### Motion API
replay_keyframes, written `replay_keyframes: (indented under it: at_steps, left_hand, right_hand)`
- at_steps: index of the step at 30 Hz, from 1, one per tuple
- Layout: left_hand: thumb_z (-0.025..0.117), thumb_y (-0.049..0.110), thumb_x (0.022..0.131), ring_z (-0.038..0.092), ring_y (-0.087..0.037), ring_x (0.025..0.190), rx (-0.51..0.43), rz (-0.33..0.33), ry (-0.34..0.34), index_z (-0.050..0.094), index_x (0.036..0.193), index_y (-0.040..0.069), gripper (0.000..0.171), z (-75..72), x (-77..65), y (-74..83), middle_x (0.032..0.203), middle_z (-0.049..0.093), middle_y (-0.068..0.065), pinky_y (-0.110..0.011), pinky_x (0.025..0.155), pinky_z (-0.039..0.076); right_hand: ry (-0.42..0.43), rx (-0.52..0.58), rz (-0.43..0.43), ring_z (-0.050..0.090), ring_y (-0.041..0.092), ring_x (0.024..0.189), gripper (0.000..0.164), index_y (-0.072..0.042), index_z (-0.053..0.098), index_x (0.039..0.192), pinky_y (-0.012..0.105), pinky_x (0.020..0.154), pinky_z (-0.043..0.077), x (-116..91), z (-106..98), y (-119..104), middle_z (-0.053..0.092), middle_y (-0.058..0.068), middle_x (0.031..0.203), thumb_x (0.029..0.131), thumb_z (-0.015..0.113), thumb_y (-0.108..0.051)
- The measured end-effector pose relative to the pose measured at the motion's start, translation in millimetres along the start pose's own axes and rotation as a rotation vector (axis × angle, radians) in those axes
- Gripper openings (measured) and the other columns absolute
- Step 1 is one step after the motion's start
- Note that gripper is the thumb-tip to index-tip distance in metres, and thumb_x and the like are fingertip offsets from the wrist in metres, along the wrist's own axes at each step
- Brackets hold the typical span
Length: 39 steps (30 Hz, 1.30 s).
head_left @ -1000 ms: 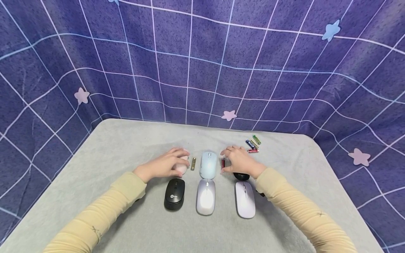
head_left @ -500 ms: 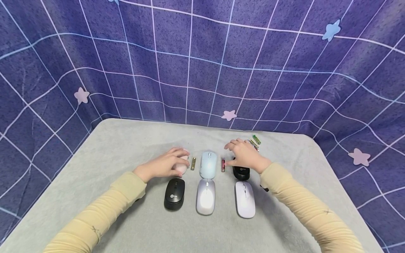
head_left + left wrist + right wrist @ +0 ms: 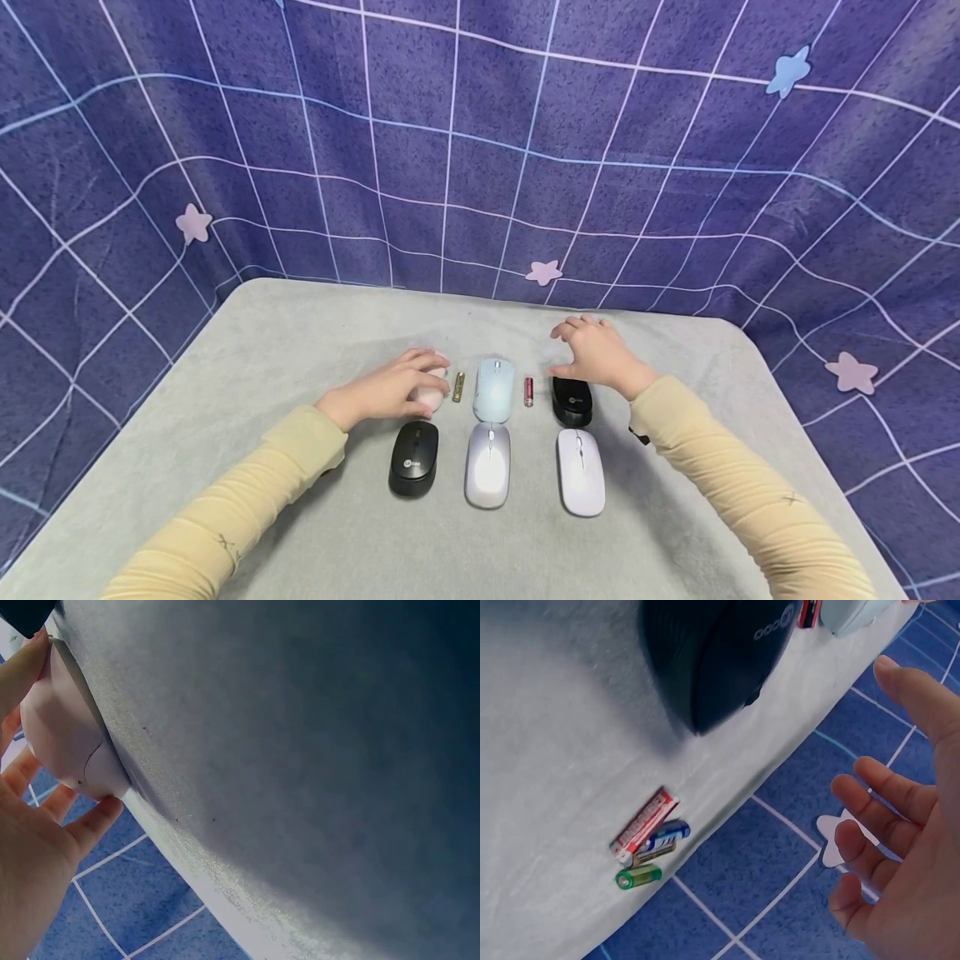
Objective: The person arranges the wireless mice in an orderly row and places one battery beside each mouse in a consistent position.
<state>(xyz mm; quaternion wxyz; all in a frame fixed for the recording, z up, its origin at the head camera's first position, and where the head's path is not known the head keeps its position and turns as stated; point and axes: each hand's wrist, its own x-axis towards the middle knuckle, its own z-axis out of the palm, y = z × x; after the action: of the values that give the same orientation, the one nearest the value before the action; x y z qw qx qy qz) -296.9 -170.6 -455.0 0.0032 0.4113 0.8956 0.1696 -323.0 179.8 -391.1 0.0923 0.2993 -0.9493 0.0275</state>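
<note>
My left hand [image 3: 390, 387] grips a pale pink computer mouse [image 3: 64, 724], its thumb and fingers spread round the sides. A gold battery [image 3: 458, 387] lies just right of that mouse's fingertips. Above the back end of a black mouse [image 3: 573, 403] is my right hand [image 3: 600, 357], its fingers loosely bent with nothing between them. In the right wrist view a small group of batteries lies near the table edge: a red one [image 3: 645, 823], a blue one [image 3: 670, 834], a gold one and a green one [image 3: 639, 877]. The right hand hides this group in the head view.
A light blue mouse [image 3: 494, 390] stands in the middle, with a red battery [image 3: 528, 392] to its right. The front row holds a black mouse [image 3: 414, 458], a silver mouse [image 3: 488, 467] and a lilac-white mouse [image 3: 581, 472]. A purple curtain [image 3: 480, 150] hangs behind the grey table [image 3: 300, 333].
My right hand has moved right and away from beside the red battery, uncovering it and more of the black mouse, and now covers the battery group. The left hand stays on the pink mouse.
</note>
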Motion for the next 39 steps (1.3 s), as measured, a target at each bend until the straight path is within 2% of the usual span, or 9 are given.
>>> replay_keyframes:
  at_steps: [12,20,28,39]
  left_hand:
    - [0.078,0.031,0.074,0.029,-0.035,0.136,0.001,-0.001,0.0,0.068,0.11,0.02,0.039,0.8,0.5,-1.5,0.14,0.047,-0.007,-0.05,0.113,0.025]
    - [0.078,0.032,0.074,0.029,-0.034,0.136,-0.003,-0.009,-0.005,0.068,0.109,0.021,0.038,1.0,0.7,-2.6,0.14,0.047,-0.007,-0.05,0.113,0.025]
    - [0.078,0.031,0.074,0.03,-0.035,0.135,0.0,-0.001,0.002,0.068,0.109,0.021,0.038,0.8,0.9,-1.8,0.139,0.047,-0.007,-0.05,0.113,0.025]
    - [0.078,0.032,0.073,0.03,-0.035,0.135,-0.004,-0.002,0.005,0.068,0.108,0.021,0.038,2.5,0.9,-3.5,0.139,0.047,-0.007,-0.051,0.113,0.026]
  right_hand:
    - [-0.028,0.023,0.105,0.052,0.035,0.114,0.057,-0.007,0.063,0.111,0.055,0.089,0.042,-4,1,18,0.062,0.014,0.118,0.07,0.077,-0.044]
    - [-0.033,0.016,0.158,0.052,0.035,0.112,0.059,-0.006,0.063,0.111,0.056,0.086,0.043,-10,5,31,0.062,0.015,0.115,0.07,0.076,-0.045]
    - [-0.016,0.004,0.215,0.054,0.033,0.105,0.055,-0.006,0.064,0.11,0.053,0.08,0.042,-15,13,44,0.063,0.014,0.112,0.071,0.075,-0.042]
    - [-0.021,-0.013,0.304,0.053,0.035,0.106,0.055,-0.007,0.064,0.11,0.055,0.082,0.041,-18,24,58,0.061,0.015,0.114,0.071,0.074,-0.045]
